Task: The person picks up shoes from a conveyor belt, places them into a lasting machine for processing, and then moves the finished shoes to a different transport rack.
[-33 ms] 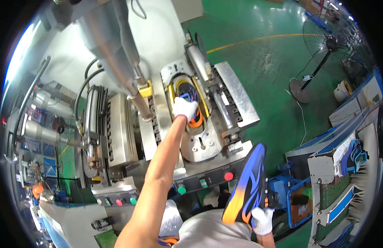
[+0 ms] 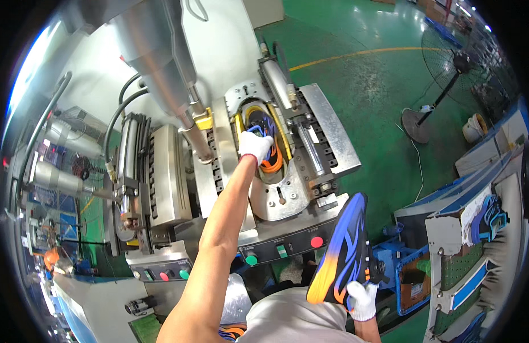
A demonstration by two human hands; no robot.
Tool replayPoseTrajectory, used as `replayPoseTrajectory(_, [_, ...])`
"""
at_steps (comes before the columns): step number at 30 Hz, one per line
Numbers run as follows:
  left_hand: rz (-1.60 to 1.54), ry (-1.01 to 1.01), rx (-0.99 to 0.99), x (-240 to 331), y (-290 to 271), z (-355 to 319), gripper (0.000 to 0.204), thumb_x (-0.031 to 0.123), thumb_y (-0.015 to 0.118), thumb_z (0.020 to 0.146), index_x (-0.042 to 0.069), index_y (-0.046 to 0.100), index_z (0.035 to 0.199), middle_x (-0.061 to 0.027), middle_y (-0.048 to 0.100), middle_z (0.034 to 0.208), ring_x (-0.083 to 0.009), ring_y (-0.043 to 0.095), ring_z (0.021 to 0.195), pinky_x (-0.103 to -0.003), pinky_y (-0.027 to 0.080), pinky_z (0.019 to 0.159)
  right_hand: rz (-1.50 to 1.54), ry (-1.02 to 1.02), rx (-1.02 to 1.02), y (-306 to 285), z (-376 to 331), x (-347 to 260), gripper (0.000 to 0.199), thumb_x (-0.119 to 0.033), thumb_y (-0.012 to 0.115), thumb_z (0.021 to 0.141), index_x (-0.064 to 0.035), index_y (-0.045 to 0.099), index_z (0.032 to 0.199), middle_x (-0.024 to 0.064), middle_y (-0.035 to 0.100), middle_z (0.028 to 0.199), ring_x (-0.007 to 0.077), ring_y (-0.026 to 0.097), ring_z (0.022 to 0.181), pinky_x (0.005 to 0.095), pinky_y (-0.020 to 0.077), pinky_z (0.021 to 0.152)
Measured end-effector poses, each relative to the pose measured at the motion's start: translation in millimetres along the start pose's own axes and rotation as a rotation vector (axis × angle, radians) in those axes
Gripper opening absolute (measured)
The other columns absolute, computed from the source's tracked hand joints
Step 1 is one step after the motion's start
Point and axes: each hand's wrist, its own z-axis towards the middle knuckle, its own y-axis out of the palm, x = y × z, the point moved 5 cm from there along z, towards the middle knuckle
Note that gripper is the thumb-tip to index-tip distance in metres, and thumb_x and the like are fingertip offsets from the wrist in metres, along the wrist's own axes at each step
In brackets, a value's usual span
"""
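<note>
My left hand, in a white glove, reaches to the middle of the press. Its fingers are closed at the upper of a dark sneaker with blue and orange parts, which lies in the oval, yellow-edged mould. The glove hides part of that shoe. At the lower right, my gloved right hand grips a second sneaker, blue, black and orange. This shoe is tilted with its toe up, and my fingers are at its lower end.
A metal column stands left of the mould. Cylinders flank its right side. Along the press front runs a button panel. A floor fan, a blue crate and a rack with shoe parts are on the right.
My left hand remains on the sneaker in the mould. The sneaker in my right hand has risen slightly and turned a little.
</note>
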Motion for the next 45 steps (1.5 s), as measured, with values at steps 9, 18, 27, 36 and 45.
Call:
replayPoseTrajectory(9, [-0.118, 0.142, 0.011, -19.1, -137.9, -194.0, 0.038, 0.02, 0.08, 0.081, 0.0, 0.068, 0.111, -0.0065, 0.071, 0.093, -0.0116, 0.063, 0.087, -0.031, 0.053, 0.078, -0.217, -0.261, -0.148, 118.5, 87.6, -54.9, 0.039, -0.005, 0.076, 0.085, 0.0011, 0.064, 0.121, 0.0075, 0.068, 0.11, 0.015, 0.065, 0.092, 0.0319, 0.0542, 0.085])
replayPoseTrajectory(18, [-0.21, -0.19, -0.037, -184.6, -211.7, -443.6, 0.04, 0.016, 0.078, 0.078, 0.0, 0.066, 0.112, -0.0062, 0.071, 0.092, -0.0166, 0.067, 0.087, -0.032, 0.055, 0.081, -1.503, -0.658, -0.265, 361.8, 346.7, -54.7, 0.04, -0.028, 0.073, 0.079, 0.0041, 0.072, 0.103, 0.0251, 0.072, 0.101, 0.0383, 0.072, 0.1, 0.0441, 0.0564, 0.091])
replayPoseTrajectory(27, [0.018, -1.013, 0.679, -356.2, -176.6, -553.2, 0.071, 0.027, 0.08, 0.081, -0.007, 0.048, 0.136, -0.0286, 0.067, 0.12, -0.0403, 0.068, 0.107, -0.046, 0.052, 0.098, -1.687, -0.714, -0.406, 375.5, 369.6, -24.2, 0.037, -0.038, 0.071, 0.074, -0.0026, 0.075, 0.084, 0.02, 0.073, 0.083, 0.0323, 0.072, 0.071, 0.0444, 0.0549, 0.066])
replayPoseTrajectory(36, [-0.115, -1.003, 0.98, -464.2, -101.0, -576.7, 0.067, 0.036, 0.081, 0.081, 0.004, 0.051, 0.131, -0.0161, 0.073, 0.1, -0.0348, 0.071, 0.096, -0.045, 0.054, 0.085, -1.15, -1.16, -0.671, 336.6, 96.2, 41.7, 0.083, -0.03, 0.071, 0.095, 0.0098, 0.028, 0.155, 0.0292, 0.038, 0.158, 0.0361, 0.044, 0.144, 0.039, 0.0348, 0.119])
replayPoseTrajectory(45, [-0.025, -0.588, 1.276, -443.8, -156.0, -699.6, 0.074, 0.021, 0.089, 0.073, -0.004, 0.052, 0.132, -0.0239, 0.057, 0.129, -0.0414, 0.055, 0.123, -0.048, 0.043, 0.109, -2.104, -1.26, -1.163, 265.3, -15.6, 227.5, 0.101, -0.032, 0.08, 0.078, 0.0108, 0.028, 0.154, 0.0356, 0.023, 0.161, 0.0532, 0.016, 0.151, 0.0585, 0.0085, 0.125])
